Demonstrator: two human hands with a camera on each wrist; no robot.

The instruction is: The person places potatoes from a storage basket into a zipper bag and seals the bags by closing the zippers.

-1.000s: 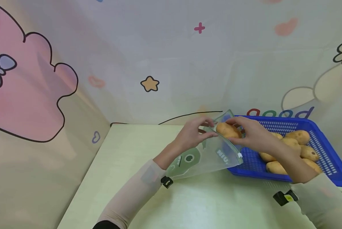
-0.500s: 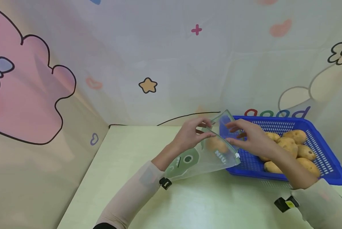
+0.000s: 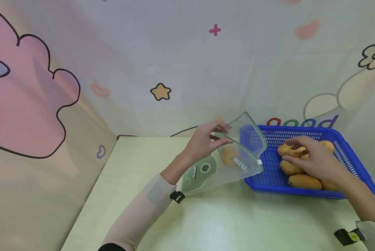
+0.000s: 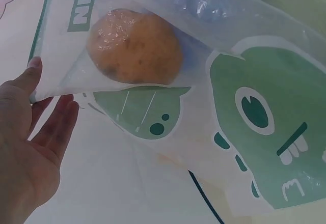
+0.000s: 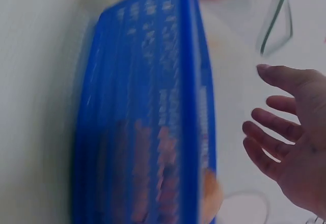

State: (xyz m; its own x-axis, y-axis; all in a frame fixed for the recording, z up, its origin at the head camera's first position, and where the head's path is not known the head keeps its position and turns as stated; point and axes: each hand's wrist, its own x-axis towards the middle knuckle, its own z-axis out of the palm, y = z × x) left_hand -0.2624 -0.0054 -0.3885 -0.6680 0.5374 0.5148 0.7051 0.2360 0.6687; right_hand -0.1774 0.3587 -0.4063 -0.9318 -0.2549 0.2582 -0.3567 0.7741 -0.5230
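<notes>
My left hand (image 3: pixel 203 141) pinches the rim of a translucent zip bag (image 3: pixel 247 174) with a green cartoon print. The bag's mouth gapes toward the right, and a white slider (image 3: pixel 259 162) sits at one corner. Inside lies one potato (image 4: pixel 135 48), seen through the plastic in the left wrist view. Above the blue basket (image 3: pixel 269 176) hovers my right hand (image 3: pixel 316 158), holding nothing, its fingers loosely bent and spread. Several potatoes (image 3: pixel 305 182) rest in the basket beneath it; the hand and forearm hide some of them.
The basket stands at the right on a pale green table (image 3: pixel 143 160), its left end next to the bag's mouth. A printed cloth wall (image 3: pixel 187 69) rises behind the table, and another side of it at left.
My right hand has let go of a potato inside the bag and moved right, over the basket. The left hand still pinches the bag's rim, and the mouth has widened.
</notes>
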